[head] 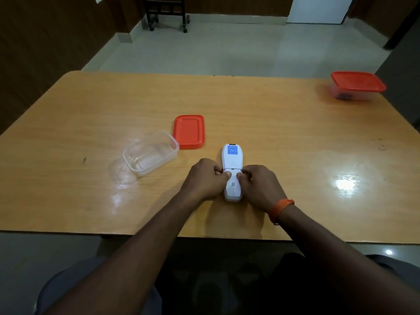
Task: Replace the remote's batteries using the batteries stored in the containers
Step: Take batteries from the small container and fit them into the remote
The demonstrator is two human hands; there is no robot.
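Note:
A white remote (232,160) lies face down on the wooden table (284,137), a blue label near its far end. My left hand (205,178) grips its left side and my right hand (259,186) grips its right side, both thumbs pressing on the battery cover at the near half. An open clear container (150,152) stands to the left with nothing visible inside. Its red lid (188,131) lies flat beside it. A second clear container with a red lid on (357,85) stands at the far right; something dark shows inside.
The table's near edge runs just below my wrists. An orange thread band circles my right wrist (280,209). Beyond the table is a tiled floor with a dark wheeled stand (167,13) at the back.

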